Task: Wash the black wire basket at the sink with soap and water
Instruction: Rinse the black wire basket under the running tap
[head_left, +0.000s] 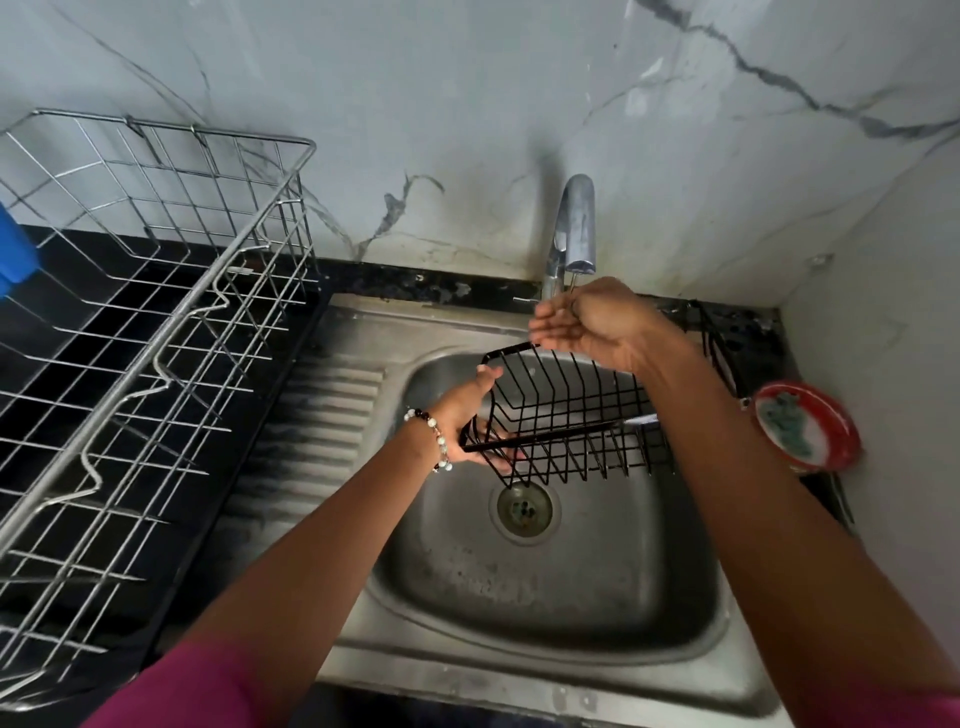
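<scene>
Black coated wire, open grid: the wire basket (566, 415) is held tilted above the basin of the steel sink (519, 587), over the far half of the bowl, its lower edge hanging just above the drain (524, 509). It touches neither the basin floor nor the walls as far as the view shows.

Left hand (467, 415) grips the basket's left end; fingers curl around the rim wire and some show through the grid from inside. A bracelet of white and dark beads (434, 441) sits on that wrist.

Right hand (582, 322) is raised above the basket's far rim, directly beneath the spout of the chrome tap (576, 228). Palm is cupped, fingers relaxed and loosely spread, holding nothing. Thin streams of water drop from the spout onto it. Whether the hand brushes the basket's top wire cannot be told.

Sink has a ribbed drainboard (332, 410) on the left side. Beyond that, on the dark counter (67, 322), stands a large silver wire dish rack (156, 291), with a blue object (13, 249) partly visible at the frame's left edge.

Right of the sink, near the corner wall, a round red dish (808, 426) holds a greenish scrubber and whitish residue. Behind everything, a white marble-patterned wall (415, 104) with grey veins. Magenta sleeves (197, 691) show at the bottom edge.
</scene>
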